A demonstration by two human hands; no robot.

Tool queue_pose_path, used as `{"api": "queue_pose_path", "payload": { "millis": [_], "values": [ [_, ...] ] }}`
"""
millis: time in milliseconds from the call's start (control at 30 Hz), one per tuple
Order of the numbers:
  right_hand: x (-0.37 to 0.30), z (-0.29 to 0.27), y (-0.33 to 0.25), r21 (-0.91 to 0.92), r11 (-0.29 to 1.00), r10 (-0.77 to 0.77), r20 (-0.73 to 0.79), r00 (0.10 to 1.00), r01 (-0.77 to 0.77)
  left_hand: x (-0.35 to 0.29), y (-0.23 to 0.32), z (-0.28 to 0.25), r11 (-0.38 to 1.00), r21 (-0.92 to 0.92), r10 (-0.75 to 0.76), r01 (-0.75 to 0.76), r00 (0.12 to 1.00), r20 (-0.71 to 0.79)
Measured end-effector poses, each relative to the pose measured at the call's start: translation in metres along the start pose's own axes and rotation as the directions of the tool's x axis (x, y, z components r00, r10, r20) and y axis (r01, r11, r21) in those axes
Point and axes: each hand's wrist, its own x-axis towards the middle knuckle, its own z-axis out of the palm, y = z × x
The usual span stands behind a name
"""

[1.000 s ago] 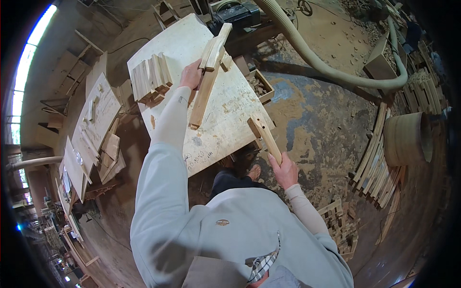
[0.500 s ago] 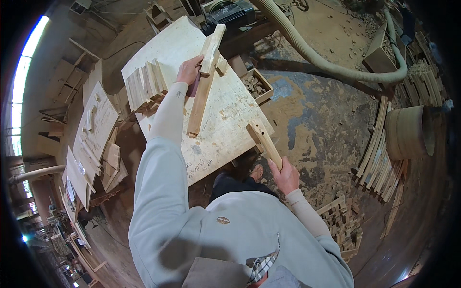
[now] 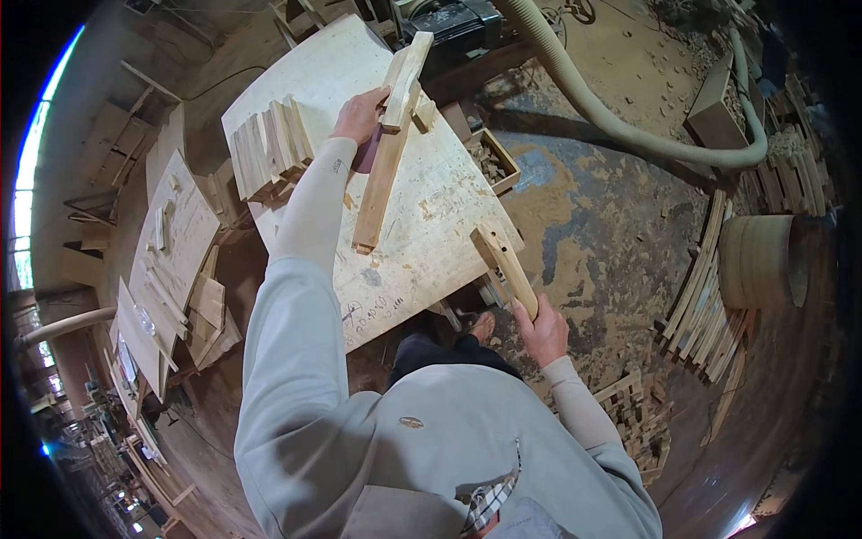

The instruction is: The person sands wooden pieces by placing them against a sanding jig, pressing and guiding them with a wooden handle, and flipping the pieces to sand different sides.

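My left hand (image 3: 359, 117) is closed at the left edge of a short curved wooden piece (image 3: 409, 83), lying over a longer wooden bar (image 3: 382, 202) on the pale worktable (image 3: 431, 242). Part of a maroon thing (image 3: 366, 154) shows beneath that hand; its kind is hidden. Off the table's near right corner, my right hand (image 3: 544, 334) grips one end of a wooden piece with drilled holes (image 3: 510, 268). Its far end lies by the table edge. A small wood block (image 3: 424, 115) sits against the bar's right side.
Several wooden pieces (image 3: 269, 148) stand in a row on the table's left. A box of offcuts (image 3: 494, 162) adjoins its right edge. Beyond are a dark motor (image 3: 453, 27) and a ribbed hose (image 3: 611, 121). Long wood strips (image 3: 700, 296) lie at right, a crate of offcuts (image 3: 642, 422) nearer.
The view has shifted slightly. Both hands keep nearly the same places, the left at the curved piece and the right on the drilled piece.
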Motion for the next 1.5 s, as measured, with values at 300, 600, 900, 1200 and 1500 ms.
{"api": "queue_pose_path", "payload": {
  "millis": [300,600,900,1200,1500],
  "values": [
    [0.006,0.026,0.020,0.026,0.999,-0.028,-0.072,0.997,0.030,0.004,0.008,-0.001,0.994,0.099,-0.055,0.055,0.999,-0.003],
    [0.004,0.035,0.024,0.066,0.997,-0.030,-0.098,0.995,0.037,-0.002,0.021,-0.009,0.980,0.176,-0.097,0.091,0.995,0.024],
    [0.001,0.028,0.023,0.071,0.995,-0.058,-0.130,0.990,0.068,-0.001,0.004,0.001,0.999,0.023,-0.044,0.045,0.998,-0.046],
    [-0.006,0.002,0.003,0.053,0.998,0.022,-0.060,0.998,-0.019,0.008,0.016,0.016,0.973,0.093,-0.204,0.212,0.975,-0.082],
    [-0.008,-0.019,-0.010,0.028,0.999,0.032,-0.036,0.999,-0.031,0.024,0.012,0.016,0.935,0.012,-0.332,0.354,0.889,-0.316]
  ]
}}
